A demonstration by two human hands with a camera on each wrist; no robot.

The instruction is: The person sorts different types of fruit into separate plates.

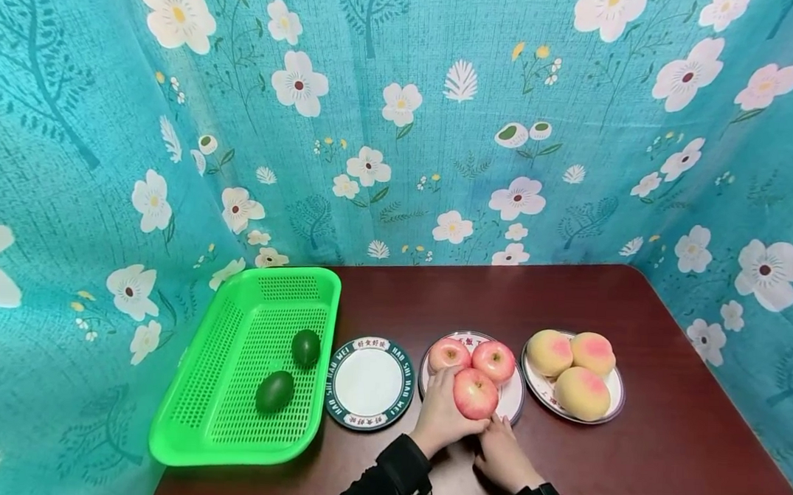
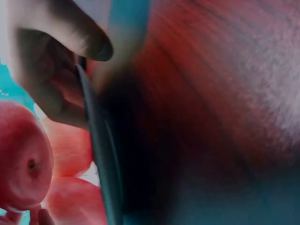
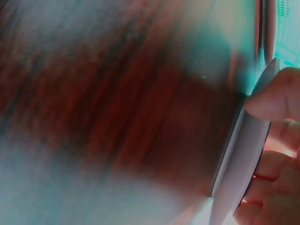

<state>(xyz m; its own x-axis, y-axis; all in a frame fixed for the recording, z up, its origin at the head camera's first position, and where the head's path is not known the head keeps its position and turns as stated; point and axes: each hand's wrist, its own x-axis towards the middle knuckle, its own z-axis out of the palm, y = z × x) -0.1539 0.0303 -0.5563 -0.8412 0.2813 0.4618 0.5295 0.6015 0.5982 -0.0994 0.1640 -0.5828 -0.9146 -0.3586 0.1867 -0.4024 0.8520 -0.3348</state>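
My left hand (image 1: 445,416) grips the front red apple (image 1: 476,393), fingers along its left side and thumb below. Behind it, two more red apples (image 1: 494,362) share a white plate (image 1: 513,395) with a dark rim. At the plate's front edge, my right hand (image 1: 503,455) pinches the rim, as the right wrist view shows, with the thumb (image 3: 274,98) on the plate's underside. The left wrist view catches the held apple (image 2: 26,157) at its left edge; only bits of the left fingers appear there.
A green basket (image 1: 330,311) with two avocados (image 1: 275,392) stands at the left. Beside it lies a green-rimmed plate (image 1: 367,385). On the right, a plate (image 1: 619,397) bears three peaches (image 1: 583,394). Flowered teal cloth (image 1: 426,167) surrounds the dark wooden table (image 1: 668,407).
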